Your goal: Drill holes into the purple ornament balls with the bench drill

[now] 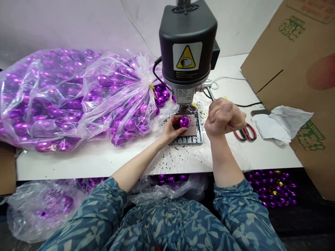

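Observation:
Between the thumb and fingers of my left hand is a shiny purple ball with a dark hole in its top. It rests on a flat brown board over the metal base plate of a bench drill press. The drill's chuck hangs just above and behind the ball; the bit is not clearly visible. My right hand is closed in a fist round the end of the drill's feed lever, to the right of the chuck.
A clear bag of purple balls fills the table's left side. Red-handled scissors, crumpled white paper and a cardboard box are at the right. Dark shavings litter the white table. More purple balls lie below its edge.

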### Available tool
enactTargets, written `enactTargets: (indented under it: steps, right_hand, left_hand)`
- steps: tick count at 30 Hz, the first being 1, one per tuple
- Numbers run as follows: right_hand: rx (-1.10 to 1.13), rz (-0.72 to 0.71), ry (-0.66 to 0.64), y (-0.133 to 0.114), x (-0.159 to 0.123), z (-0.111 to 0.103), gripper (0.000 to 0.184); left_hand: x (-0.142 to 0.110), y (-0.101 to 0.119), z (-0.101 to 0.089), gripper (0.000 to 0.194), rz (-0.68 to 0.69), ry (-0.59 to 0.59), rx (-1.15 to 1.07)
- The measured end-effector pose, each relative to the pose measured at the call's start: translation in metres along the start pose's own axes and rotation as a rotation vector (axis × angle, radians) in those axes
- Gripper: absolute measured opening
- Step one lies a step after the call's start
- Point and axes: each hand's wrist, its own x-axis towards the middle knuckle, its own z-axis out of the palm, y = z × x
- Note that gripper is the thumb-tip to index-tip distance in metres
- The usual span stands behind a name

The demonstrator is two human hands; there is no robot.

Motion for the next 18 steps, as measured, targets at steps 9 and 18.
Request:
enactTargets:
  steps: [9, 18]
  right_hand:
    - [-0.234, 0.299, -0.130, -0.021, 0.052, 0.037, 0.072]
    - [-0.214, 0.361, -0.211, -0.006, 0.051, 0.035, 0.066]
  left_hand:
    - [-0.010, 0.014, -0.001, 0.048, 0.010, 0.089, 0.115]
    - [-0.115, 0.080, -0.057, 0.034, -0.062, -0.883, 0.432]
